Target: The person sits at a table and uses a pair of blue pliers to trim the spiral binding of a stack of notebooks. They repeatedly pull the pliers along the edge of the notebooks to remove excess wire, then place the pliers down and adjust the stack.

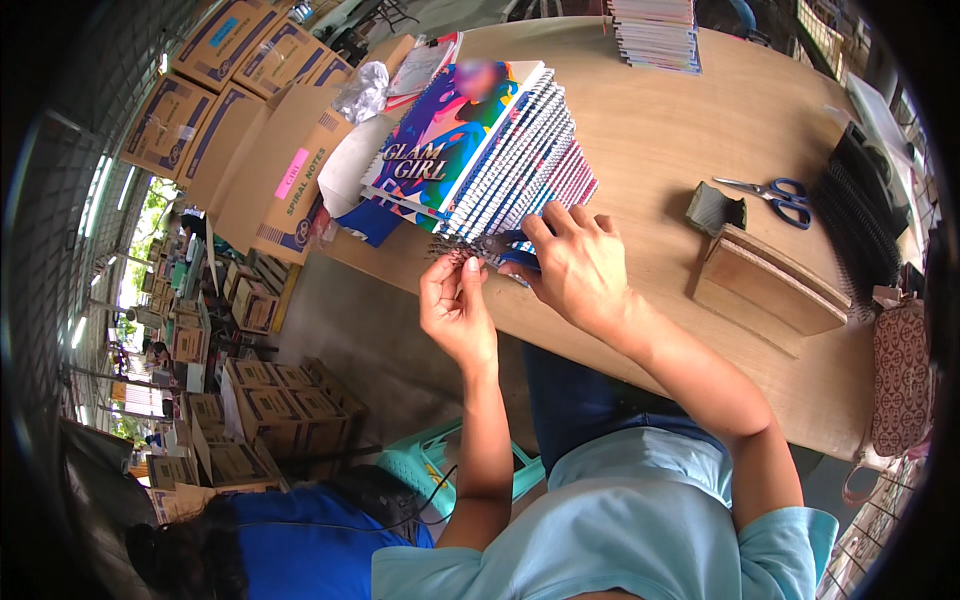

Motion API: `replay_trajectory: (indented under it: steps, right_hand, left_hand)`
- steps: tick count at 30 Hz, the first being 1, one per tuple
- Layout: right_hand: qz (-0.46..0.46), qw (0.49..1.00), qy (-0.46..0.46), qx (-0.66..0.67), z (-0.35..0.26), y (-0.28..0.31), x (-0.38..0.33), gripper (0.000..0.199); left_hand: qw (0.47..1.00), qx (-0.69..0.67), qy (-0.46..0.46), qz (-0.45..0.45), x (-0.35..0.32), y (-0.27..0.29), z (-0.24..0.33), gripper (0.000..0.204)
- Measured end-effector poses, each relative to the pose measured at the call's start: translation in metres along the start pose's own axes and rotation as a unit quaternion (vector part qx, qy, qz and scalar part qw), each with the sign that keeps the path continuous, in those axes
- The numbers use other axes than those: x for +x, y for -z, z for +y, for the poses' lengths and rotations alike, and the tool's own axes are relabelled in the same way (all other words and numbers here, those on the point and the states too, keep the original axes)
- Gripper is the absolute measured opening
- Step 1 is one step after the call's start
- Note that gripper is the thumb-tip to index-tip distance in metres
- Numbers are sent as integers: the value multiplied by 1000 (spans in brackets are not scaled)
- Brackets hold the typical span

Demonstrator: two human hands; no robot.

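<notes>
My right hand [580,265] is closed round blue-handled pliers [520,260], whose dark jaws point left. The jaws meet a short dark piece of binding wire [447,250] at the table's near edge. My left hand [457,310] pinches this wire from below between thumb and fingertips; its exact shape is hard to make out. Just beyond both hands stands a tall stack of spiral notebooks [520,165], bound edges toward me. On top lies a notebook with a colourful illustrated cover [440,130].
To the right on the table [660,160] lie blue-handled scissors [775,192], a grey block [716,208], a wooden block [770,280], black wire combs [860,210] and a patterned pouch [900,370]. More notebooks [655,40] stand at the back. Cartons [300,180] crowd the left, near a person in blue [310,535].
</notes>
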State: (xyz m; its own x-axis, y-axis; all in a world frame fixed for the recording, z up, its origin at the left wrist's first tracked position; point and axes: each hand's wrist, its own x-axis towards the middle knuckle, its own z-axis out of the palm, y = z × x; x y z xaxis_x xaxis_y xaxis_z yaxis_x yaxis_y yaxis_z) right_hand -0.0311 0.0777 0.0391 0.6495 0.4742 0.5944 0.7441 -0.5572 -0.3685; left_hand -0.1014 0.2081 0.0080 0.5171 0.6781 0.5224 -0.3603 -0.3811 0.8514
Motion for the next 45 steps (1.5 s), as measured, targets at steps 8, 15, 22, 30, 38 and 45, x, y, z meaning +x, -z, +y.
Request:
replay_trajectory:
  steps: [8, 15, 22, 30, 38, 45]
  right_hand:
    - [-29, 998, -6, 54, 9, -12, -2, 39]
    - [-30, 1000, 5, -7, 1, 0, 4, 34]
    - [-60, 998, -10, 2, 4, -6, 5, 36]
    - [-17, 1000, -17, 9, 2, 11, 1, 36]
    - [-6, 1000, -8, 5, -1, 7, 4, 39]
    - [-27, 999, -13, 36, 5, -1, 4, 38]
  left_hand:
    - [1000, -17, 19, 8, 1, -2, 5, 18]
    - [1000, -7, 10, 4, 1, 0, 3, 17]
    - [1000, -14, 8, 6, 0, -2, 4, 18]
    - [999, -15, 28, 8, 2, 3, 7, 17]
    - [997, -26, 63, -26, 7, 9, 12, 16]
    - [998, -16, 64, -10, 12, 2, 19, 12]
